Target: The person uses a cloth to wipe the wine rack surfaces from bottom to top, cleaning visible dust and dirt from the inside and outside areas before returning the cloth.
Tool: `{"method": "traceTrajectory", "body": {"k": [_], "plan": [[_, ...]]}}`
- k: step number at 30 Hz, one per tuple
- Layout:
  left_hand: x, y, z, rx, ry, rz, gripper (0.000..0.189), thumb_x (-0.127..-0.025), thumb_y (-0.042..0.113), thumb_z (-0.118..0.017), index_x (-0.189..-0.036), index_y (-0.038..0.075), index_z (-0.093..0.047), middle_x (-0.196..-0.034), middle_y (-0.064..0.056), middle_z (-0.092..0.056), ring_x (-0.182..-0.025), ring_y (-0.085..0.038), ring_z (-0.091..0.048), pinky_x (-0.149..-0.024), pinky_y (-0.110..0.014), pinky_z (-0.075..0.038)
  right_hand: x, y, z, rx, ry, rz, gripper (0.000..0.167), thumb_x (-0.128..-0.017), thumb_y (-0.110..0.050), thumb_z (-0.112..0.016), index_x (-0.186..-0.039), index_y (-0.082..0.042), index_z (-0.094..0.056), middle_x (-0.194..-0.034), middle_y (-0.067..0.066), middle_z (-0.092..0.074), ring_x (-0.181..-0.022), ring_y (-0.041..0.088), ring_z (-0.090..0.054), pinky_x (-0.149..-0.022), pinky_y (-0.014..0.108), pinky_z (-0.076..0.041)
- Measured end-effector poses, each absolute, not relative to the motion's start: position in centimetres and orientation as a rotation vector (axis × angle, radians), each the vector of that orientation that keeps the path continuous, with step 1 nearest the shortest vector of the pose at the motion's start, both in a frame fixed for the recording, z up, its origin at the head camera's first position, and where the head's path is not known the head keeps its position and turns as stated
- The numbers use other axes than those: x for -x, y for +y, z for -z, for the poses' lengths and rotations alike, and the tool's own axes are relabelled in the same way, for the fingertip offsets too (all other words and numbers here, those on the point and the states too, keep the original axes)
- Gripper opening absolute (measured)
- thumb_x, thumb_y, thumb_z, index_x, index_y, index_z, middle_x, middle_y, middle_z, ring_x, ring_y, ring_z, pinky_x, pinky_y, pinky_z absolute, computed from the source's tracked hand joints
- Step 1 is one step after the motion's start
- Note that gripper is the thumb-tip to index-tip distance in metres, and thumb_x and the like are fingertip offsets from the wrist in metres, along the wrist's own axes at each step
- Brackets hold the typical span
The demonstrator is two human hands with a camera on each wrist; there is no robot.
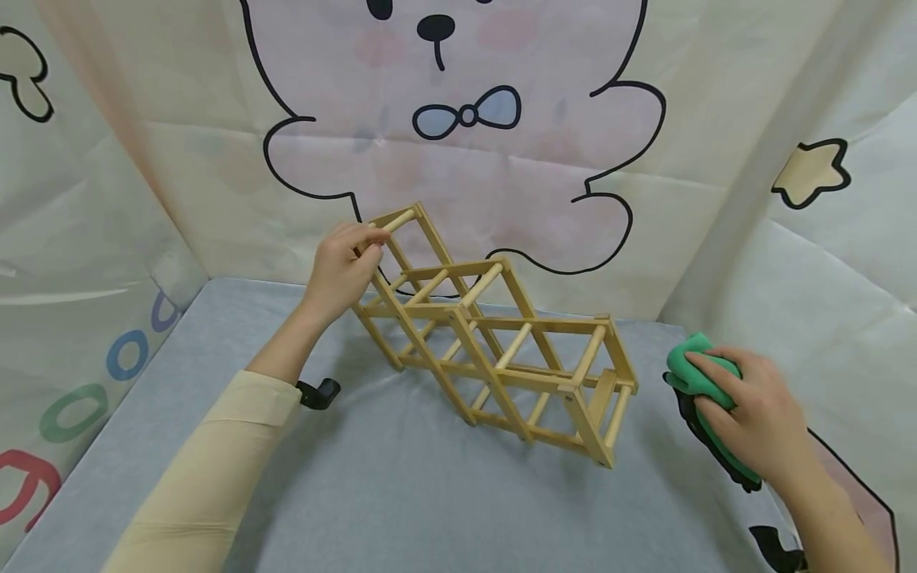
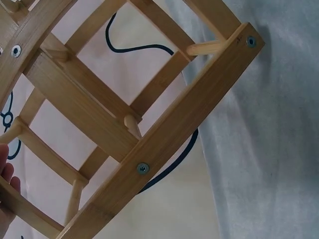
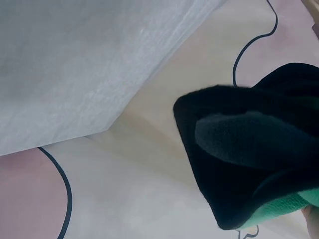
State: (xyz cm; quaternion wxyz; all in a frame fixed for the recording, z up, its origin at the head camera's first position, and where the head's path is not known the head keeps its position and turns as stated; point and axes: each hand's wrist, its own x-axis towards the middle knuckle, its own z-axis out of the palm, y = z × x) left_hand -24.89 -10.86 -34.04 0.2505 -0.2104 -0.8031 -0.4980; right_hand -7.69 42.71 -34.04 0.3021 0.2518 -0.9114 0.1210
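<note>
A wooden rack (image 1: pixel 490 374) of pale slats and round rungs stands tilted in the middle of the table, stepping down toward the right. At its upper left end, my left hand (image 1: pixel 344 270) grips the top corner, thumb and fingers round the bar. Close up in the left wrist view, screw heads show in the rack's slats (image 2: pixel 169 134), and a few fingers curl at a bar on the left edge. To the right of the rack, my right hand (image 1: pixel 762 414) holds a bunched green and black cloth (image 1: pixel 698 366). Its dark side (image 3: pixel 224 149) hangs down in the right wrist view.
A pale blue-grey cover (image 1: pixel 401 493) lies over the table. Printed fabric walls (image 1: pixel 716 159) stand behind and at both sides, close to the table's edges. Black wrist-mount pieces (image 1: pixel 320 394) show beside each wrist.
</note>
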Motion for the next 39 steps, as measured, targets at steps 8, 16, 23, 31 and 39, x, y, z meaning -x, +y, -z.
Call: {"method": "traceTrajectory", "body": {"k": [8,16,23,31,39], "plan": [[26.0,-11.4,34.9,0.525,-2.217,1.412,0.027,-0.102,0.000,-0.055,-0.118,0.000,-0.078,-0.105,-0.016,-0.072,-0.092,-0.023,-0.053,-0.072,-0.033,-0.040,7.0,40.5,34.8,-0.730,-2.375,-0.341,0.056,-0.103,-0.041,-0.042,-0.120,0.002,-0.075,-0.117,0.029,-0.064,-0.101,0.047,-0.055,-0.088,0.045,-0.037],[25.5,-11.7,35.6,0.572,-2.151,1.186,0.025,-0.101,0.010,-0.070,-0.123,-0.002,-0.075,-0.105,-0.016,-0.072,-0.091,-0.027,-0.061,-0.075,-0.037,-0.049,6.2,38.8,35.2,-0.707,-2.373,-0.335,0.060,-0.106,-0.047,-0.039,-0.118,-0.002,-0.076,-0.120,0.024,-0.065,-0.105,0.042,-0.055,-0.086,0.024,-0.037],[23.0,-10.7,36.3,0.624,-1.931,0.825,0.031,-0.092,0.012,-0.080,-0.118,-0.004,-0.074,-0.123,-0.024,-0.068,-0.113,-0.045,-0.062,-0.097,-0.060,-0.048,6.0,38.2,35.7,-0.709,-2.341,-0.327,0.059,-0.106,-0.046,-0.039,-0.116,-0.002,-0.078,-0.118,0.023,-0.067,-0.101,0.040,-0.057,-0.072,0.036,-0.040],[19.4,-7.8,37.0,0.714,-1.815,0.853,0.030,-0.095,0.022,-0.075,-0.113,-0.002,-0.074,-0.123,-0.025,-0.067,-0.114,-0.046,-0.062,-0.096,-0.062,-0.049,5.4,37.4,35.9,-0.728,-2.323,-0.341,0.056,-0.106,-0.043,-0.040,-0.113,-0.003,-0.079,-0.116,0.023,-0.068,-0.100,0.039,-0.057,-0.073,0.037,-0.042],[17.2,-4.5,37.7,0.875,-1.839,0.888,0.045,-0.107,0.039,-0.062,-0.127,0.000,-0.070,-0.133,-0.024,-0.064,-0.118,-0.041,-0.063,-0.099,-0.056,-0.052,5.0,36.6,36.5,-0.767,-2.267,-0.379,0.052,-0.106,-0.039,-0.042,-0.110,-0.002,-0.079,-0.113,0.022,-0.068,-0.096,0.035,-0.057,-0.083,0.027,-0.039]]}}
